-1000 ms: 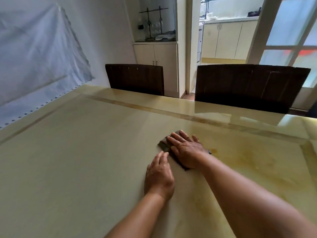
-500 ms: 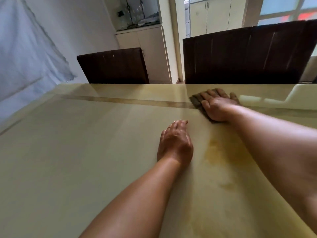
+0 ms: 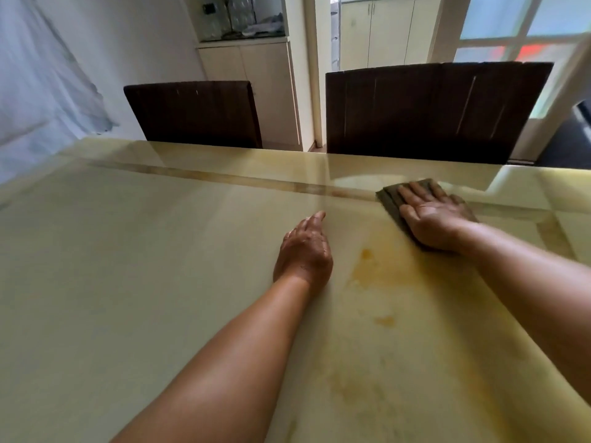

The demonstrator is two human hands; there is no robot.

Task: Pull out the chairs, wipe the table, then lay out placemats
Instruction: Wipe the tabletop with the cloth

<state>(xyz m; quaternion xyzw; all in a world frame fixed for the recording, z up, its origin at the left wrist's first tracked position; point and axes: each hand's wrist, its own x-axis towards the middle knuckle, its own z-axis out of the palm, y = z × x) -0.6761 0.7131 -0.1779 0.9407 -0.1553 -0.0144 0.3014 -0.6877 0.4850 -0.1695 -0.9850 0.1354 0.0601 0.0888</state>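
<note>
A cloth [image 3: 388, 196] is pressed flat under the right hand [image 3: 431, 219], fingers [image 3: 412, 190] straight and together, now carried rightward along the worktop's [image 3: 128, 282] far edge. The left hand [image 3: 303, 254] is rested flat, fingers together. Wiping is judged under way.

Two hands are on the one worktop [image 3: 112, 282]: the left hand [image 3: 303, 251] near the centre and the right hand [image 3: 435, 219] toward 2 o'clock. One dark cloth [image 3: 391, 195] lies under the right hand. Two dark chairs stand past the far edge, one chair [image 3: 195, 113] at 11 o'clock and the other chair [image 3: 431, 110] at 1 o'clock. One low cabinet [image 3: 249, 65] stands behind them at 12 o'clock.
</note>
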